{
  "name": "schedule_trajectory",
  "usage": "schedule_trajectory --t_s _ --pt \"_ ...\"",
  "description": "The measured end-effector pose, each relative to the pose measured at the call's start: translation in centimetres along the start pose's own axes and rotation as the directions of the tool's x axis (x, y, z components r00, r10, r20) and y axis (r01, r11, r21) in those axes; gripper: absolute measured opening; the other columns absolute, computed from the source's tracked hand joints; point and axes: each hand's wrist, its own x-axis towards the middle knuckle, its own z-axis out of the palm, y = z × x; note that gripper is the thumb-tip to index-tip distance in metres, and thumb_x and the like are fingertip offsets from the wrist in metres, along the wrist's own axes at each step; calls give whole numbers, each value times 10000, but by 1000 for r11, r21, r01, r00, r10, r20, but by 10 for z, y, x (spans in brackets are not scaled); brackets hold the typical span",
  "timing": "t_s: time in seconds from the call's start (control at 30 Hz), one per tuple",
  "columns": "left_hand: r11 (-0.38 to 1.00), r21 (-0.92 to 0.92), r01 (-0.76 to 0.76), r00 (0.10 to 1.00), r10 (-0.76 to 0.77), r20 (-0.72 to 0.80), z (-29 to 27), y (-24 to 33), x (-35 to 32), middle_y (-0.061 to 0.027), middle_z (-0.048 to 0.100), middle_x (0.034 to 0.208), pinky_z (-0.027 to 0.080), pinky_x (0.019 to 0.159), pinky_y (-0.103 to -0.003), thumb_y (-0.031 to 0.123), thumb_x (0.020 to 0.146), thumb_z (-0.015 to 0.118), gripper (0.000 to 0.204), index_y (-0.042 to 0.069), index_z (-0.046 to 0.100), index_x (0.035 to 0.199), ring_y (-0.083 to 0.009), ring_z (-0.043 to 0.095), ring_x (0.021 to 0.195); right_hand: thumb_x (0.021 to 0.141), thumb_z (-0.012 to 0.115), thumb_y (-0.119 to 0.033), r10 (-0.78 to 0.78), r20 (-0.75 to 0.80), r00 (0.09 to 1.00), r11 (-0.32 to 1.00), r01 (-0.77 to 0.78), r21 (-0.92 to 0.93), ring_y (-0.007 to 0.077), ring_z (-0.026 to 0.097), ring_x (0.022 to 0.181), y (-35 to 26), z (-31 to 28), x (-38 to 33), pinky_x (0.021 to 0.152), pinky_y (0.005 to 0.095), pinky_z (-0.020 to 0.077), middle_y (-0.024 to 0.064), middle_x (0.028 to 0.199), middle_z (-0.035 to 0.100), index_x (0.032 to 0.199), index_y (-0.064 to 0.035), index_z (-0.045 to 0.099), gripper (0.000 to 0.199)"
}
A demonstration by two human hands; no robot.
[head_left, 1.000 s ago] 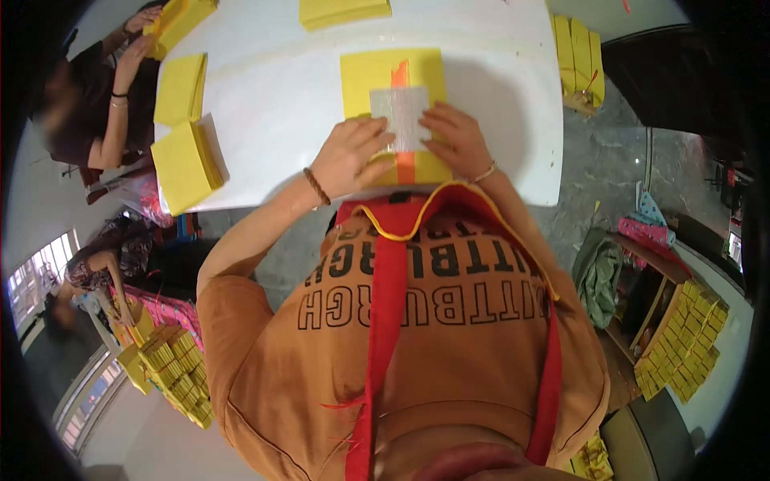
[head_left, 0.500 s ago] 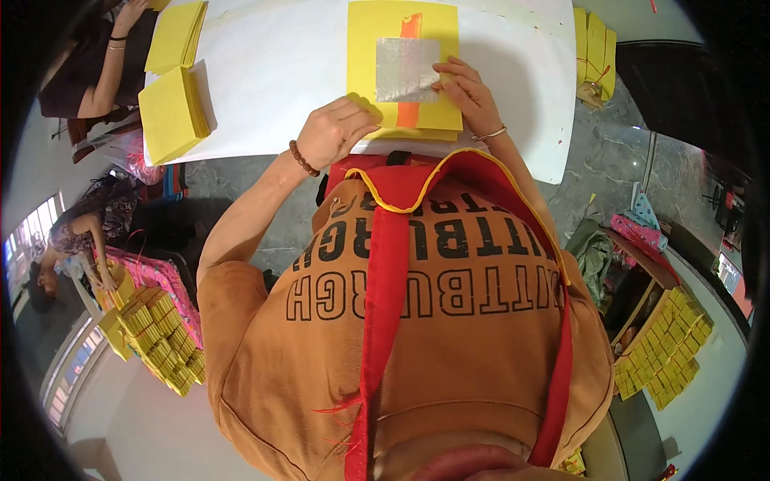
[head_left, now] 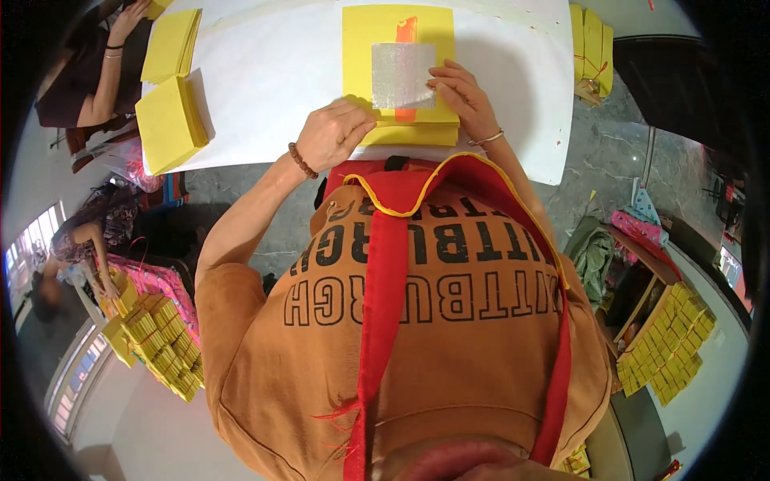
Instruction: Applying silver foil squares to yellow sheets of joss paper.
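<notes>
Currently, a yellow paper stack (head_left: pixel 358 68) is lying at the near edge of the white surface (head_left: pixel 265 80), bearing an orange strip (head_left: pixel 407 32) and a silvery square (head_left: pixel 401 76). Your left hand (head_left: pixel 333 134) is curling over the stack's near left corner; I cannot tell whether it is pinching. Your right hand (head_left: pixel 467 100) is resting, fingers apart, at the square's right edge.

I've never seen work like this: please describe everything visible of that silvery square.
The silvery square looks thin and foil-like, with faint vertical streaks and a slightly pinkish middle. It lies flat on the stacked yellow paper, over an orange band that shows beyond its top and bottom edges. The right hand reaches its right edge, apparently touching it.
</notes>
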Motion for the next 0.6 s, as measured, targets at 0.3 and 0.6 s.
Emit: schedule_trajectory --t_s 0.3,0.6 --pt "980 -141 142 989 -136 53 -4 -2 5 -107 560 671 430 551 -318 108 804 590 112 0 619 811 -227 550 614 898 489 -175 38 -16 999 999 -38 30 259 388 1228 0 0 -1 1029 356 292 79 1161 569 1029 -53 639 234" --pt "934 -220 281 958 -258 126 -4 -2 5 -80 585 703 433 563 -273 86 799 569 106 -1 623 823 -152 552 618 929 425 -183 78 10 997 996 -79 52 255 343 1258 -2 0 -2 1050 363 255 75 1193 551 1027 -24 640 284"
